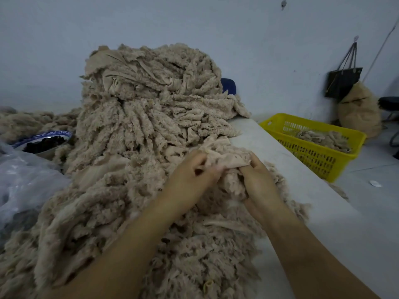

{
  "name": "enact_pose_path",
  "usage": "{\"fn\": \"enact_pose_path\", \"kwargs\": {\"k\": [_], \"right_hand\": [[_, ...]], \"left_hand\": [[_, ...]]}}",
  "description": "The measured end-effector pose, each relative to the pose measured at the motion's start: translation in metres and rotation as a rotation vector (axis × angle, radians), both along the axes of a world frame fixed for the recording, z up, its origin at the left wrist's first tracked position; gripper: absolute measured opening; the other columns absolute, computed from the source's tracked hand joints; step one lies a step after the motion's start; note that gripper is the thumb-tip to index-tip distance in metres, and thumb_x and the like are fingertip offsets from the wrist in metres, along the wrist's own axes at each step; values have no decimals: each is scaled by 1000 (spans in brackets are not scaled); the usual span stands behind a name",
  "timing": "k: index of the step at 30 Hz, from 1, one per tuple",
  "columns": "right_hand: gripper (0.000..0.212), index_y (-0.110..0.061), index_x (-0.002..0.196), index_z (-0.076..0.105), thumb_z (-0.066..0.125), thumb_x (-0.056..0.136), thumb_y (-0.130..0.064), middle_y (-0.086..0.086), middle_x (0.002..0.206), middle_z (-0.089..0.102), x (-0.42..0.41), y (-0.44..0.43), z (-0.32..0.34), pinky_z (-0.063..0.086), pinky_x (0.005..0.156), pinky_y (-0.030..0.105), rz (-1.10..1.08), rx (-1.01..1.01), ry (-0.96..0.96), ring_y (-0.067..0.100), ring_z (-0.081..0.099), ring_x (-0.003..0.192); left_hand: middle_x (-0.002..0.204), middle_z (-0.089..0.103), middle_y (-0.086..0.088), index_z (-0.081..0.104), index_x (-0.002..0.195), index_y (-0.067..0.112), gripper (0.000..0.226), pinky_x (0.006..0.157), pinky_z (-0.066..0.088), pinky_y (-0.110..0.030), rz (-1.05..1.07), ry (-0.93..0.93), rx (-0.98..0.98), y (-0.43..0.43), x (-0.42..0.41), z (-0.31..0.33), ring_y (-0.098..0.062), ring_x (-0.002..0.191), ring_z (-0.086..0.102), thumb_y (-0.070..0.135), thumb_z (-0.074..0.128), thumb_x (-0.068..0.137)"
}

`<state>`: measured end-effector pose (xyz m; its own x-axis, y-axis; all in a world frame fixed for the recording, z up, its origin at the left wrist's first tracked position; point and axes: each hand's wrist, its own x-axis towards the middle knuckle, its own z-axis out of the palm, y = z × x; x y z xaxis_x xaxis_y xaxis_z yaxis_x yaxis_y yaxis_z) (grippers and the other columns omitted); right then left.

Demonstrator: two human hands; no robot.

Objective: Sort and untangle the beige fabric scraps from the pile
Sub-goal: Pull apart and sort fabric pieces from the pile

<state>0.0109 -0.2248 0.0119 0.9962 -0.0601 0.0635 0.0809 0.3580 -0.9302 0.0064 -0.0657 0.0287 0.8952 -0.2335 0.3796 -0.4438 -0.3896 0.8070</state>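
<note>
Pretty dim room, plain pale wall [259, 39] all along the far side. White table [323, 212] runs off right, dark bag [343, 83] hangs far right, tan sack [358, 111] slumped under it, black chair [388, 104] at the edge.

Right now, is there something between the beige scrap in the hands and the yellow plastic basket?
Nothing visible: only bare white table lies between the beige fabric scrap, held by both hands, and the yellow plastic basket beside the table's right edge.
</note>
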Motion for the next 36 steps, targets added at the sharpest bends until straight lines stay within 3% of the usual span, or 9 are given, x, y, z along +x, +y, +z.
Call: {"fn": "enact_pose_path", "kwargs": {"k": [5, 12, 15, 17, 19, 21, 26, 30, 36], "right_hand": [[34, -14, 112, 66, 65, 91, -40, 3, 86, 75, -1, 7, -7, 51, 60, 22, 192, -44, 10, 11, 68, 74], [22, -9, 81, 54, 45, 102, -8, -3, 49, 55, 12, -23, 1, 31, 32, 16, -6, 169, 212, 4, 42, 34], [25, -11, 97, 59, 55, 98, -36, 0, 80, 65, 13, -53, 6, 48, 59, 15, -102, 857, -30, 7, 59, 62], [71, -5, 144, 40, 53, 95, -55, 20, 134, 55, 16, -61, -2, 53, 96, 37, -211, 1082, 22, 32, 62, 115], [71, -6, 149, 32, 47, 99, -53, 24, 141, 47, 17, -50, -11, 54, 95, 40, -226, 854, 164, 37, 59, 120], [44, -4, 126, 55, 46, 103, -40, 17, 117, 66, 19, -29, -17, 59, 72, 30, -161, 445, 167, 24, 70, 94], [27, -25, 98, 73, 55, 98, -46, -3, 79, 75, 13, 6, -32, 55, 61, 23, -4, -447, 27, 14, 71, 69], [42, -33, 95, 76, 44, 98, -60, 12, 81, 75, 7, 14, -30, 59, 77, 39, 244, -268, 78, 24, 74, 77], [21, -12, 95, 74, 58, 98, -25, 3, 79, 72, 5, 1, -18, 55, 55, 26, 122, 18, 151, 15, 70, 69]], "left_hand": [[88, 38, 15, 41, 70, 41, 40, 67, 31, -10, -55, -205, 254, -5, 1, -13, 5, 83, 42, 16, 56, 99], [109, 66, 28, 73, 101, 39, 22, 75, 41, 1, 8, 96, -34, 24, 15, -4, 16, 100, 57, 29, 54, 101], [123, 57, 18, 65, 121, 33, 24, 79, 38, -5, 118, 91, 218, 30, 25, -12, 6, 106, 53, 37, 54, 100], [136, 46, 8, 51, 140, 27, 45, 92, 34, -18, 145, 142, 446, 30, 30, -23, -6, 121, 44, 43, 55, 98], [140, 41, 5, 43, 145, 26, 56, 100, 32, -27, 166, 191, 612, 28, 32, -32, -15, 130, 36, 49, 56, 95], [130, 48, 3, 53, 136, 25, 44, 96, 36, -28, 190, 204, 610, 27, 33, -37, -18, 126, 42, 46, 56, 97], [90, 67, 14, 65, 81, 32, 17, 69, 44, -21, 161, 187, 101, 26, 28, -25, -6, 87, 62, 32, 60, 97], [82, 72, 14, 69, 84, 32, 15, 66, 48, -11, -83, 177, -63, 11, 11, -14, 5, 73, 64, 27, 63, 96], [90, 71, 17, 71, 82, 35, 22, 73, 48, -14, -247, 154, 151, 0, 2, -18, 3, 84, 65, 48, 58, 94]]}}
